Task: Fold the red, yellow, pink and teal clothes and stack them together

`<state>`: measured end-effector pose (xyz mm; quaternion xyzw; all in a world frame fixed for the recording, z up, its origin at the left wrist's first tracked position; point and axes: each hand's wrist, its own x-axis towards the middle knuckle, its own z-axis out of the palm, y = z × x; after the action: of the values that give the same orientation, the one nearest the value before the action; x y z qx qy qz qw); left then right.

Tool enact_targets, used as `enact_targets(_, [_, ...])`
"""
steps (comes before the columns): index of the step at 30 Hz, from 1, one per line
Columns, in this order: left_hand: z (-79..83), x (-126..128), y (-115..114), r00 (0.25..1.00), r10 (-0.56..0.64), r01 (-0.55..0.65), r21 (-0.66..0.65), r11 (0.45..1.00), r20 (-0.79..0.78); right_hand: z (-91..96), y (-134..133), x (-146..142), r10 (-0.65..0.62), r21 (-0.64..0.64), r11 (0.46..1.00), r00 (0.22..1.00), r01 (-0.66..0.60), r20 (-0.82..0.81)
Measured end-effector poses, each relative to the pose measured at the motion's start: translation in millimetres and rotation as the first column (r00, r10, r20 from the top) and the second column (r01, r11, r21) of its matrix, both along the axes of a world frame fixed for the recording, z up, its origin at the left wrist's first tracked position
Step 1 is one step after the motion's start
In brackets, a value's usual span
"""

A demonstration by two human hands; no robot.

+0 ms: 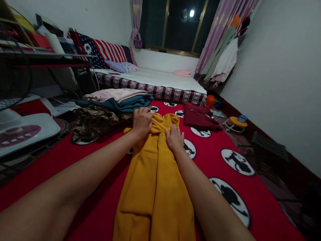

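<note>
A long mustard-yellow garment (155,174) lies on a red blanket (100,187) directly before me, its far end bunched and its near part running out of view at the bottom. My left hand (142,122) rests on the far left edge of the yellow cloth, fingers slightly bent and reaching forward; its thumb is hidden. On the right side of the same cloth, my right hand (175,138) lies with its fingers stretched and a little apart. Neither hand lifts the garment. What kind of garment it is, I cannot tell.
Left of the garment are a crumpled brown patterned cloth (94,120) and a stack with teal cloth (132,103) and pink cloth (112,95). A folded maroon garment (198,115) lies right. Beyond stands a bed (155,78); a yellow stool (237,122) is at right.
</note>
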<state>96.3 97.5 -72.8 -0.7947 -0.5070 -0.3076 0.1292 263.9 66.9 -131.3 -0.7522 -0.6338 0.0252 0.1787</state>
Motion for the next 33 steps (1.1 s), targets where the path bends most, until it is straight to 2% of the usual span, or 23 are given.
enact_targets(2, [-8.8,6,-30,0.982,-0.189,0.188,-0.062,0.980,-0.008,1.1,2,0,0.004,-0.030,1.000,1.000,-0.003,0.025])
enact_targets(4, [-20.5,9,-61,0.931,-0.362,0.351,-0.177,0.920,-0.038,3.7,4,2,0.028,-0.075,0.997,0.999,-0.025,0.040])
enact_targets(6, [-33.0,10,-86,0.891,-0.450,0.417,-0.278,0.865,-0.061,7.5,4,6,0.083,-0.132,0.988,0.995,-0.076,0.047])
enact_targets(10, [-51.1,4,-109,0.892,-0.447,0.388,-0.386,0.837,-0.073,13.7,-12,20,0.225,-0.235,0.950,0.972,-0.205,0.064])
enact_targets(14, [-54.2,2,-115,0.902,-0.424,0.363,-0.387,0.848,-0.082,16.9,-57,33,0.322,-0.278,0.919,0.940,-0.281,0.116])
enact_targets(16, [-50.9,4,-120,0.916,-0.391,0.338,-0.350,0.874,-0.091,19.7,-89,38,0.364,-0.235,0.914,0.924,-0.330,0.117])
enact_targets(20, [-37.5,6,-138,0.925,-0.363,0.332,-0.227,0.916,-0.112,27.8,-160,44,0.362,-0.001,0.932,0.932,-0.362,-0.002])
enact_targets(22, [-29.1,5,-146,0.924,-0.365,0.335,-0.222,0.915,-0.110,29.3,-192,45,0.320,0.068,0.947,0.943,-0.314,-0.090])
enact_targets(24, [-21.8,3,-152,0.915,-0.396,0.361,-0.282,0.889,-0.078,27.4,-215,45,0.282,0.067,0.959,0.943,-0.274,-0.175])
enact_targets(26, [-16.6,2,-155,0.897,-0.441,0.402,-0.359,0.843,-0.031,23.1,-227,44,0.265,0.047,0.964,0.932,-0.262,-0.248])
enact_targets(29, [-14.0,6,-155,0.877,-0.480,0.446,-0.431,0.784,0.034,16.5,-232,42,0.285,0.071,0.958,0.898,-0.278,-0.336])
enact_targets(33, [-19.8,18,-156,0.841,-0.513,0.537,-0.372,0.757,0.169,14.5,-231,46,0.286,0.122,0.958,0.843,-0.259,-0.456])
